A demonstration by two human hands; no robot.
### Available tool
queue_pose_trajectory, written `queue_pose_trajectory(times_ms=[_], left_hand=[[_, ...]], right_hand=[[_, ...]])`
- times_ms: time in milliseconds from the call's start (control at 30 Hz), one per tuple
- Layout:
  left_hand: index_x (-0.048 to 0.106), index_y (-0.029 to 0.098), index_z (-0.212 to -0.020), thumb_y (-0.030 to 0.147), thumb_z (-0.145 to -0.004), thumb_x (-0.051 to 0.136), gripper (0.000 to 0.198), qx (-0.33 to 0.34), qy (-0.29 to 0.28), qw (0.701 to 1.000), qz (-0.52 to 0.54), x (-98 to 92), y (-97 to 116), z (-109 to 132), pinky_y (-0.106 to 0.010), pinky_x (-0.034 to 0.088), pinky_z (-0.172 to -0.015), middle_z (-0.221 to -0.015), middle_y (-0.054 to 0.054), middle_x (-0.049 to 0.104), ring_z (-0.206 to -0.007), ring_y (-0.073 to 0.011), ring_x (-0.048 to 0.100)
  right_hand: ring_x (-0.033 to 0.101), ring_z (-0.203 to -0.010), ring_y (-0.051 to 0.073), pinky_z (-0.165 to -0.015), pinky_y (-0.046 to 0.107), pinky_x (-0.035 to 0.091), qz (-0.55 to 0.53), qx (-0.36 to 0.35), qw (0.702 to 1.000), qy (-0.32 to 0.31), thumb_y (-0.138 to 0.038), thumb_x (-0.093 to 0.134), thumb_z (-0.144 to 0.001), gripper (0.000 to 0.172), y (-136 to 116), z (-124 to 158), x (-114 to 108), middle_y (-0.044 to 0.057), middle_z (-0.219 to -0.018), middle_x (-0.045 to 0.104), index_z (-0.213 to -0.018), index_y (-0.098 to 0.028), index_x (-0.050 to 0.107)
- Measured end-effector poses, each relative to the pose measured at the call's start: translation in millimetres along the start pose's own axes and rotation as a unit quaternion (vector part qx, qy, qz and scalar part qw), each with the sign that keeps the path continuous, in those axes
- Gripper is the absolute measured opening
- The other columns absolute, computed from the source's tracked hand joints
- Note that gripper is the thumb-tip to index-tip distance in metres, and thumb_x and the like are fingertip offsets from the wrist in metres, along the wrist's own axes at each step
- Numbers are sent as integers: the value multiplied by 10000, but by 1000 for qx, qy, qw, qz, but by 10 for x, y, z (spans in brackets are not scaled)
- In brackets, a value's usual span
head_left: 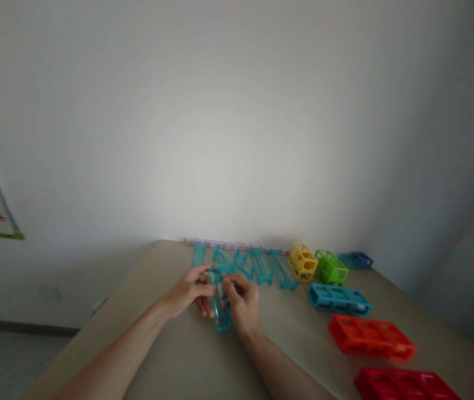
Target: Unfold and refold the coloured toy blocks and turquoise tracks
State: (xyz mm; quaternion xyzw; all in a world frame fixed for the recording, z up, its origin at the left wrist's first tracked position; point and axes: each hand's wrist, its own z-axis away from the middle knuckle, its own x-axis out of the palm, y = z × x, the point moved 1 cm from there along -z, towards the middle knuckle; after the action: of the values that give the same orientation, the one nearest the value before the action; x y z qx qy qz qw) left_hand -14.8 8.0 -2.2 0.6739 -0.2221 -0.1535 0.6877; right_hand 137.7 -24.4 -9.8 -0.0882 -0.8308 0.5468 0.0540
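Note:
A translucent teal toy track piece [221, 319] is held up over the table, its long side running toward me. My left hand [193, 291] grips its far left part, with the thumb and index finger closed on the edge and the other fingers curled below. On the opposite edge, the bent fingers of my right hand [243, 303] are pinched against the same piece. Whether a small part sits between those right fingertips is too blurred to tell. Just beyond my hands, several more teal track pieces [262, 266] lie side by side.
Along the right stand a yellow cube frame [303, 262], a green one [330, 268], and teal [339, 300], orange [371, 336] and red [405, 384] block frames. Farther back is a dark blue piece [362, 260]. A patterned strip [237, 245] lies against the wall.

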Motion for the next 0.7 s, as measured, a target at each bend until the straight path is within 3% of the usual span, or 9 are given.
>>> queue_pose_trajectory(times_ms=[167,267,333,400,467,567,700], left_hand=[[389,162,-1315,198,-691,676,687,12,15,1000,19,-6,-14,-14,-250,500,-377,-744,-16,650,-451,-193,651],[436,164,-1250,201,-663,690,640,41,53,995,68,-35,4,-33,-244,494,-366,-741,-17,674,-416,-167,626],[485,165,-1189,203,-646,689,580,71,86,987,112,-67,32,-50,-231,473,-349,-695,-5,673,-393,-153,604],[550,160,-1084,227,-652,686,458,100,117,976,152,-95,68,-71,-215,445,-337,-642,12,657,-375,-132,577],[596,157,-909,273,-662,701,292,130,177,956,194,-113,102,-91,-195,439,-359,-597,34,633,-382,-100,553],[578,154,-711,312,-615,759,258,143,262,927,228,-109,135,-108,-174,449,-414,-552,57,601,-424,-74,538],[601,150,-720,322,-554,800,312,121,264,931,220,-91,128,-114,-174,437,-421,-568,54,605,-453,-78,533]], right_hand=[[601,-723,191,-593,267,477,-5,-10,1000,1,-434,585,-799,310,-12,21,-5,79,-837,686,-881,-163,709],[593,-817,180,-687,280,473,-54,-11,997,50,-448,514,-853,369,34,5,-39,81,-1013,664,-1082,-194,652],[580,-779,168,-667,274,459,-102,5,992,74,-469,489,-856,394,87,-16,-54,79,-977,659,-1079,-187,647],[554,-672,154,-591,259,431,-147,33,988,41,-474,525,-818,370,130,-29,-38,63,-800,644,-934,-158,682],[505,-577,131,-523,240,388,-174,49,983,-35,-437,586,-778,301,140,-19,7,26,-658,580,-808,-152,677],[436,-526,96,-502,221,349,-163,24,979,-119,-366,631,-780,198,115,24,84,-16,-623,516,-807,-172,659],[394,-512,77,-485,210,311,-127,-1,982,-141,-345,661,-774,164,126,51,118,-39,-636,464,-781,-183,635]])
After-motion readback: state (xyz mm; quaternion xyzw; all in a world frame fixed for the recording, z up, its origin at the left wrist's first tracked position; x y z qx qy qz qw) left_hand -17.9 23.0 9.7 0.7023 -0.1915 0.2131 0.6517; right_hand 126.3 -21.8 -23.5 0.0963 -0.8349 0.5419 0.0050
